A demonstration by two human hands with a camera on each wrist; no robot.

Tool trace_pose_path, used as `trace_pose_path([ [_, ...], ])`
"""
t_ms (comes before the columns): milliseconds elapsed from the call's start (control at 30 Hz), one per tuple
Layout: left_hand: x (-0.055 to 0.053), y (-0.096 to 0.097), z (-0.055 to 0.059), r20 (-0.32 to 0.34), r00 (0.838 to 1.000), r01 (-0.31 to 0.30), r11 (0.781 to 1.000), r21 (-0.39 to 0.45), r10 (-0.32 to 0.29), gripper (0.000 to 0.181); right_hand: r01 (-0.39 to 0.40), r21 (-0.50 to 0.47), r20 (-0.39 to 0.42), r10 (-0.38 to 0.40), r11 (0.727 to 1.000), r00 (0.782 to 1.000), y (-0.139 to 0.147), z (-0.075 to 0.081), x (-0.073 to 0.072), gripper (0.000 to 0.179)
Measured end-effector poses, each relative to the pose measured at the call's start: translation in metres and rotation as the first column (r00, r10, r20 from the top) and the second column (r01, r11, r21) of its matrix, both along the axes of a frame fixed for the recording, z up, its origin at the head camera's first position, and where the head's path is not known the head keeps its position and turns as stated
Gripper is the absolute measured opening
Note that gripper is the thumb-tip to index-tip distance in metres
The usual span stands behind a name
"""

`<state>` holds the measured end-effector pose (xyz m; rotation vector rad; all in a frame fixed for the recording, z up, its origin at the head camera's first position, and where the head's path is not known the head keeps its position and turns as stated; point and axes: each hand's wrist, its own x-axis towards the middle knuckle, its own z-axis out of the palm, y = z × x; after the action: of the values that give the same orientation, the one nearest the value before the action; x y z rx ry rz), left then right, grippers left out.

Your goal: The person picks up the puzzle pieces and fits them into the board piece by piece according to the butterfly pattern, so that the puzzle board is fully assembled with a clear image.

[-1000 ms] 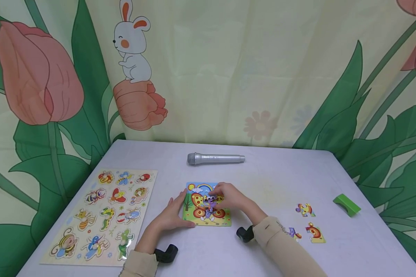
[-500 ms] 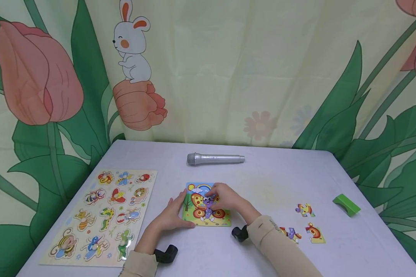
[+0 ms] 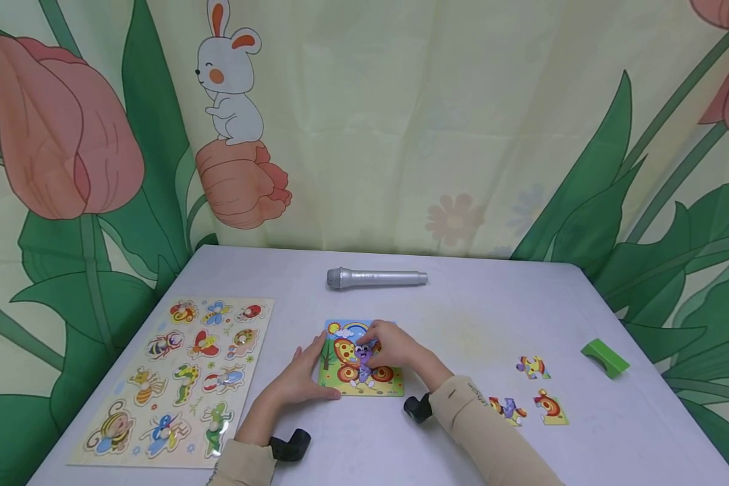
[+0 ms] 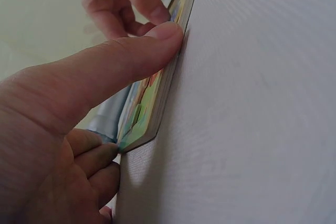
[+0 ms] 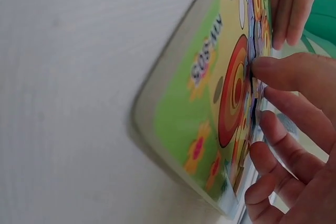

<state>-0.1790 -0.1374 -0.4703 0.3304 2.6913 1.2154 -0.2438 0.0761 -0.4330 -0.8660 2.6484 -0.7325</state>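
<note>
A colourful butterfly jigsaw board (image 3: 390, 389) lies flat at the middle of the table. My left hand (image 3: 300, 379) holds its near left corner, with the thumb along the near edge and the fingers at the left side. Thumb and fingertips of my right hand (image 3: 396, 345) pinch a purple-faced puzzle piece (image 3: 362, 354) at the butterfly's middle, low against the board. That hand covers the board's upper right part. In the right wrist view, the right thumb (image 5: 268, 66) touches the picture surface, while the board's green corner (image 5: 178, 114) faces the camera.
Several loose puzzle pieces (image 3: 549, 408) lie to the right, with a green arched block (image 3: 606, 358) beyond them. A silver microphone (image 3: 376, 279) lies behind the board. A large insect picture board (image 3: 176, 385) covers the table's left side.
My right hand has shifted slightly left and the purple-faced piece now lines up with the butterfly picture. The left hand keeps its hold on the board.
</note>
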Motion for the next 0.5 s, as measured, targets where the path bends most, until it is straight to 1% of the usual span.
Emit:
trace_pose_path([
  [300, -0.0006, -0.0006, -0.0014, -0.009, 1.0, 0.008, 1.0, -0.008, -0.008, 0.114, -0.027, 0.011, -0.018, 0.028, 1.0, 0.999, 0.0011, -0.0018, 0.0003, 0.035],
  [400, -0.0008, -0.001, -0.0016, -0.008, 1.0, 0.008, 1.0, -0.01, -0.008, 0.113, -0.023, -0.013, -0.015, 0.023, 1.0, 1.0, 0.0024, -0.0017, 0.001, 0.037],
  [500, -0.0004, -0.0008, -0.0014, 0.0, 1.0, 0.006, 1.0, -0.008, -0.006, 0.113, -0.01, -0.056, 0.004, 0.01, 0.998, 1.0, 0.0044, -0.0019, 0.0015, 0.038],
])
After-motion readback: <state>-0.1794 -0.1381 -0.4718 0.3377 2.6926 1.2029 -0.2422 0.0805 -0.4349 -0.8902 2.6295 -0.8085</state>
